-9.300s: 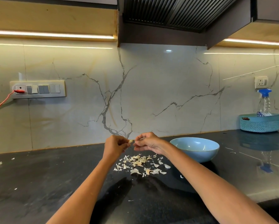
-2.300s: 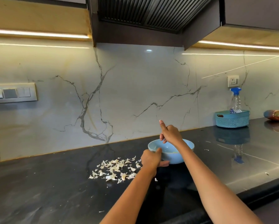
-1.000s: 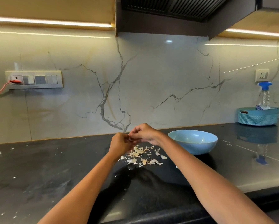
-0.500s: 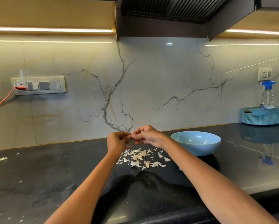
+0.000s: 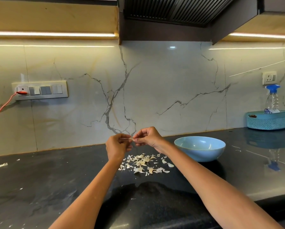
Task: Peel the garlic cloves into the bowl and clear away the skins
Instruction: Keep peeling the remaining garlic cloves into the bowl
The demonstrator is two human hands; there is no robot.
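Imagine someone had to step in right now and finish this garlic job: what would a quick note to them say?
Left hand: holds a garlic clove in its fingers, above the counter.
Right hand: pinches the same clove from the other side, mid-peel.
Bowl: light blue, on the counter to the right of the hands; whether it holds any cloves cannot be seen from here.
Skins: a loose pile on the counter below the hands, with stray flakes far left.
Done: many skins are already off.
Left: finish this clove, drop it in the bowl, then clear away the skins.
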